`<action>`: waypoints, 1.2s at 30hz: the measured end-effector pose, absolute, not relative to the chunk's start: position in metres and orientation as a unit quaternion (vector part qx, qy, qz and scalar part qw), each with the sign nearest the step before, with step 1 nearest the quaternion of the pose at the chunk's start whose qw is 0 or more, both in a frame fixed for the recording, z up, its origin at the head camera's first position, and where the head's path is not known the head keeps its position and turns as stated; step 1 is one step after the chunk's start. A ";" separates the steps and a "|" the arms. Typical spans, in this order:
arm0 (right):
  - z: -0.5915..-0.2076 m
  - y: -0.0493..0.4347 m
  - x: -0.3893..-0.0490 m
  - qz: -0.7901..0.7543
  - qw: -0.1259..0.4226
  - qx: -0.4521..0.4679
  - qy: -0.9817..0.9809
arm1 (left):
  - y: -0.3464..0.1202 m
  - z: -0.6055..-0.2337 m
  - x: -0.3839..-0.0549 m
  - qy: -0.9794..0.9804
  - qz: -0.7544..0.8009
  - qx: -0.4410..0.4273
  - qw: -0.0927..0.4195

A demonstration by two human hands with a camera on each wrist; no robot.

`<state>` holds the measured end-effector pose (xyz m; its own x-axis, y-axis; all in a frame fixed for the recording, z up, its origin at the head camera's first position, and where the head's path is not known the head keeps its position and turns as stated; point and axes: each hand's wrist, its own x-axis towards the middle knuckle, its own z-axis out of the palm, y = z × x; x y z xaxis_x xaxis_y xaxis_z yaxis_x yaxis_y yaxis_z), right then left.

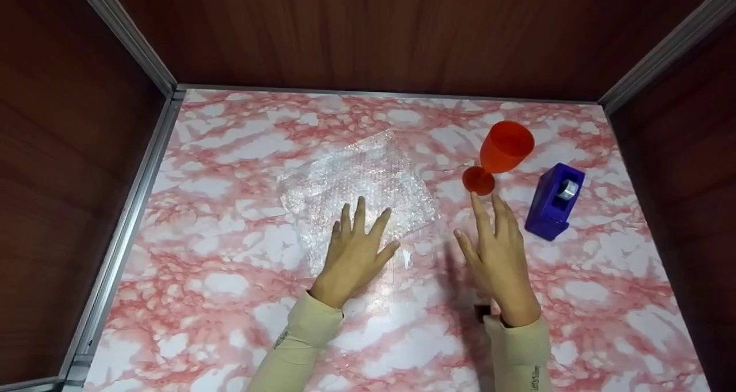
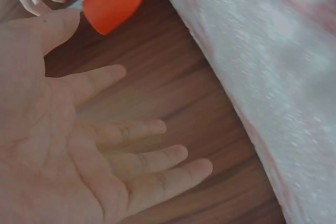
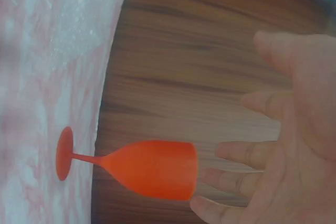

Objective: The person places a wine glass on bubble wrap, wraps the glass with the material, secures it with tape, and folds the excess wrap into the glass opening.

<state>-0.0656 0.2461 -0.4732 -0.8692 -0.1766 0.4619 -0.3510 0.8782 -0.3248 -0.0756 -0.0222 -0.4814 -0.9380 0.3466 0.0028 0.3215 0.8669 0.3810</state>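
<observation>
An orange stemmed goblet [image 1: 506, 146] stands upright at the back right of the table, its round foot and thin stem plain in the right wrist view. Flat in the middle lies a sheet of clear bubble wrap [image 1: 356, 179]. My left hand [image 1: 353, 257] hovers above the near part of that sheet, fingers spread and holding nothing. On the other side, my right hand [image 1: 497, 254] is in front of the goblet [image 3: 152, 169] with straight fingers and nothing in it. A blue tape dispenser [image 1: 555, 202] with a roll of clear tape stands right of the right hand.
The table [image 1: 201, 323] has a red and white marbled top. Dark wooden panels [image 1: 374, 30] with metal edge rails [image 1: 138, 168] enclose it at the back, left and right. A small dark object [image 1: 482, 311] shows beside the right wrist.
</observation>
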 end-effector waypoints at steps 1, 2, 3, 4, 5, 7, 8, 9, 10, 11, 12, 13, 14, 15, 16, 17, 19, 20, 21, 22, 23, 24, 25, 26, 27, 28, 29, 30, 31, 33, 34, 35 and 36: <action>-0.475 0.248 -0.068 0.212 0.220 0.140 -0.942 | -0.026 -0.484 -0.077 0.966 0.195 0.168 0.036; -0.476 0.250 -0.071 0.220 0.224 0.140 -0.939 | -0.029 -0.486 -0.078 0.966 0.198 0.162 0.038; -0.478 0.253 -0.075 0.228 0.226 0.137 -0.937 | -0.033 -0.489 -0.078 0.967 0.198 0.156 0.039; -0.479 0.256 -0.078 0.238 0.227 0.132 -0.935 | -0.038 -0.492 -0.079 0.968 0.198 0.150 0.039; -0.481 0.259 -0.082 0.247 0.228 0.128 -0.933 | -0.042 -0.495 -0.080 0.969 0.197 0.142 0.039; -0.484 0.266 -0.089 0.265 0.228 0.114 -0.930 | -0.052 -0.501 -0.081 0.972 0.194 0.125 0.046; -0.485 0.269 -0.093 0.272 0.224 0.105 -0.930 | -0.057 -0.504 -0.082 0.973 0.194 0.116 0.050; -0.487 0.273 -0.097 0.278 0.220 0.096 -0.930 | -0.062 -0.507 -0.082 0.974 0.193 0.109 0.054; -0.488 0.276 -0.101 0.285 0.211 0.086 -0.931 | -0.066 -0.510 -0.083 0.975 0.192 0.100 0.057; -0.489 0.279 -0.104 0.292 0.198 0.074 -0.933 | -0.070 -0.513 -0.083 0.975 0.192 0.090 0.062; -0.490 0.282 -0.108 0.298 0.183 0.061 -0.935 | -0.074 -0.516 -0.083 0.976 0.192 0.082 0.067; -0.492 0.284 -0.112 0.304 0.167 0.047 -0.937 | -0.077 -0.519 -0.083 0.976 0.193 0.074 0.071; -0.494 0.287 -0.116 0.309 0.155 0.036 -0.938 | -0.080 -0.522 -0.083 0.976 0.194 0.068 0.075; -0.496 0.290 -0.120 0.318 0.144 0.026 -0.937 | -0.082 -0.524 -0.083 0.976 0.195 0.063 0.079; -0.499 0.292 -0.124 0.331 0.134 0.015 -0.934 | -0.084 -0.527 -0.083 0.975 0.196 0.058 0.084; -0.501 0.294 -0.128 0.343 0.129 0.006 -0.930 | -0.086 -0.528 -0.082 0.975 0.197 0.055 0.091; -0.508 0.298 -0.138 0.376 0.122 -0.011 -0.918 | -0.088 -0.532 -0.081 0.973 0.199 0.052 0.100; -0.511 0.299 -0.143 0.393 0.119 -0.021 -0.912 | -0.088 -0.533 -0.080 0.973 0.200 0.052 0.104; -0.514 0.301 -0.148 0.410 0.115 -0.032 -0.904 | -0.089 -0.534 -0.080 0.973 0.199 0.051 0.107; -0.517 0.302 -0.154 0.424 0.110 -0.044 -0.898 | -0.089 -0.535 -0.079 0.973 0.199 0.051 0.108; -0.520 0.303 -0.159 0.434 0.105 -0.055 -0.893 | -0.089 -0.535 -0.079 0.973 0.199 0.051 0.108; -0.523 0.304 -0.165 0.444 0.099 -0.068 -0.888 | -0.089 -0.536 -0.079 0.973 0.199 0.051 0.106; -0.526 0.305 -0.171 0.450 0.093 -0.081 -0.884 | -0.089 -0.536 -0.079 0.973 0.198 0.051 0.103; -0.529 0.306 -0.176 0.452 0.090 -0.094 -0.882 | -0.089 -0.537 -0.079 0.974 0.198 0.051 0.101; -0.531 0.306 -0.180 0.456 0.088 -0.107 -0.879 | -0.089 -0.537 -0.079 0.973 0.199 0.050 0.101; -0.533 0.306 -0.185 0.461 0.086 -0.119 -0.875 | -0.089 -0.537 -0.080 0.973 0.199 0.050 0.102; -0.535 0.306 -0.190 0.467 0.084 -0.132 -0.870 | -0.089 -0.537 -0.080 0.973 0.200 0.049 0.104; -0.537 0.306 -0.194 0.475 0.083 -0.145 -0.864 | -0.089 -0.538 -0.080 0.972 0.202 0.048 0.108; -0.538 0.305 -0.197 0.483 0.083 -0.156 -0.857 | -0.089 -0.538 -0.080 0.972 0.203 0.046 0.112; -0.541 0.304 -0.203 0.506 0.087 -0.172 -0.841 | -0.089 -0.538 -0.081 0.971 0.206 0.044 0.118; -0.542 0.303 -0.205 0.507 0.091 -0.176 -0.839 | -0.089 -0.537 -0.081 0.970 0.206 0.042 0.124; -0.543 0.303 -0.207 0.509 0.096 -0.179 -0.836 | -0.089 -0.537 -0.081 0.969 0.206 0.040 0.128; -0.544 0.302 -0.209 0.507 0.104 -0.180 -0.837 | -0.089 -0.536 -0.082 0.969 0.207 0.039 0.132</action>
<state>-0.2093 0.3024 -0.5443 -0.9136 0.4065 -0.0078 0.1951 0.4215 -0.8856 -0.0815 -0.0886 -0.5362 -0.9622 0.1294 -0.2395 0.0204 0.9116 0.4105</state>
